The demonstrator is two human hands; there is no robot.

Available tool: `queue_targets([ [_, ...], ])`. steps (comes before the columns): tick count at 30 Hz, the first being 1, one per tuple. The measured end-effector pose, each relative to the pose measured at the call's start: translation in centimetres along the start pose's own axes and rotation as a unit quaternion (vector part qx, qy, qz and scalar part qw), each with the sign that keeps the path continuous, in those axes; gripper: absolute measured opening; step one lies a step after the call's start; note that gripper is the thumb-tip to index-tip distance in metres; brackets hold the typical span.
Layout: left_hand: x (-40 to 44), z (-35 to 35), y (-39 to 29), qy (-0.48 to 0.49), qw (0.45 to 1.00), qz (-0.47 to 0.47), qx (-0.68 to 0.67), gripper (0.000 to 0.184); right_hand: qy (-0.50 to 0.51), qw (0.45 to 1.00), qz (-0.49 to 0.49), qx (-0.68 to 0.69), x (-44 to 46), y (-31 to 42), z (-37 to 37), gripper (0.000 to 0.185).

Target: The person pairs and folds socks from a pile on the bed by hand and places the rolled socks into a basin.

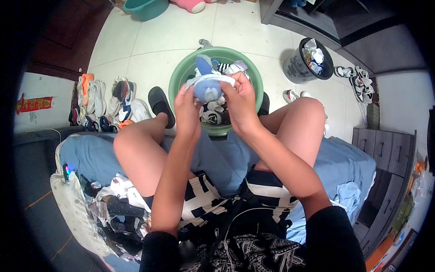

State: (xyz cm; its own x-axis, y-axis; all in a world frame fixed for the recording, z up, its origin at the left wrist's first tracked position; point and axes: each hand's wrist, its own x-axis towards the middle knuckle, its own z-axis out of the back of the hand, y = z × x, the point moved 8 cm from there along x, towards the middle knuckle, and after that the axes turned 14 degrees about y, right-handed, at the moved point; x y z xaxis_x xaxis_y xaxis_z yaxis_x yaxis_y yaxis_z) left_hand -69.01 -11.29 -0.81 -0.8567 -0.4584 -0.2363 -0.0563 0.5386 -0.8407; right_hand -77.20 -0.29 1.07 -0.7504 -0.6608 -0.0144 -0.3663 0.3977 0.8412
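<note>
Between my two hands, above the green basin, is a blue sock (209,90) with a white band stretched across its top. My left hand (185,105) pinches the band's left end, and my right hand (241,97) grips its right end with the thumb over the fabric. Another blue piece (204,65) shows just beyond the band; whether it belongs to the same sock I cannot tell. Below my hands the green basin (255,77) holds several socks, among them a black-and-white striped one (223,68) and dark ones near the front.
A grey sock (205,43) lies on the floor behind the basin. Several shoes (96,97) stand at the left, more at the right. A dark bin (292,69) with crumpled paper is at the right. Piled clothes (118,211) lie on the blue-covered bed (90,153).
</note>
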Motion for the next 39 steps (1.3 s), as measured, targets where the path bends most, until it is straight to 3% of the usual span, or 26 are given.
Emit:
queue_targets([
  [6,0.3,-0.6,1.3,0.072,0.993,0.014,-0.093,0.029,0.061,0.998,0.020,-0.022,0.3,0.9,-1.2,0.011],
  [8,0.5,1.4,1.8,0.015,0.994,0.049,-0.097,0.030,0.078,0.997,0.020,-0.021,0.5,1.1,-1.5,0.012],
  [11,0.8,2.0,0.3,-0.001,0.992,0.025,-0.127,0.030,0.121,0.992,-0.026,-0.037,0.8,0.6,-2.2,0.012],
  [15,0.8,2.4,1.0,0.004,0.978,0.040,-0.204,0.034,0.151,0.988,-0.027,-0.026,0.6,0.8,-3.1,0.013],
  [18,1.1,1.8,-0.1,0.024,0.980,0.058,-0.187,0.034,0.124,0.991,-0.027,-0.046,0.4,0.6,-3.0,0.013],
  [21,0.7,1.3,-1.5,0.030,0.985,0.081,-0.150,0.032,0.092,0.988,-0.003,-0.122,0.1,1.4,-2.6,0.012],
  [23,0.4,1.0,-1.4,0.032,0.986,0.095,-0.133,0.032,0.111,0.966,0.094,-0.214,0.0,3.4,-2.8,0.013],
  [27,0.5,0.3,-1.7,0.112,0.981,0.080,-0.138,0.035,0.145,0.984,0.010,-0.106,0.2,2.6,-3.0,0.018],
  [34,-0.2,-0.7,-1.9,0.206,0.959,0.127,-0.145,0.033,0.185,0.975,0.050,-0.113,-0.1,3.9,-3.3,0.018],
  [36,-1.1,-1.7,-1.6,0.226,0.952,0.156,-0.133,0.034,0.227,0.919,0.155,-0.282,-0.2,5.5,-4.2,0.020],
  [37,-1.6,-2.7,-1.3,0.248,0.943,0.186,-0.121,0.035,0.227,0.919,0.155,-0.281,0.0,5.7,-4.0,0.020],
  [39,-1.7,-3.4,-1.2,0.243,0.945,0.187,-0.113,0.039,0.221,0.853,0.217,-0.421,-0.3,6.9,-4.4,0.019],
])
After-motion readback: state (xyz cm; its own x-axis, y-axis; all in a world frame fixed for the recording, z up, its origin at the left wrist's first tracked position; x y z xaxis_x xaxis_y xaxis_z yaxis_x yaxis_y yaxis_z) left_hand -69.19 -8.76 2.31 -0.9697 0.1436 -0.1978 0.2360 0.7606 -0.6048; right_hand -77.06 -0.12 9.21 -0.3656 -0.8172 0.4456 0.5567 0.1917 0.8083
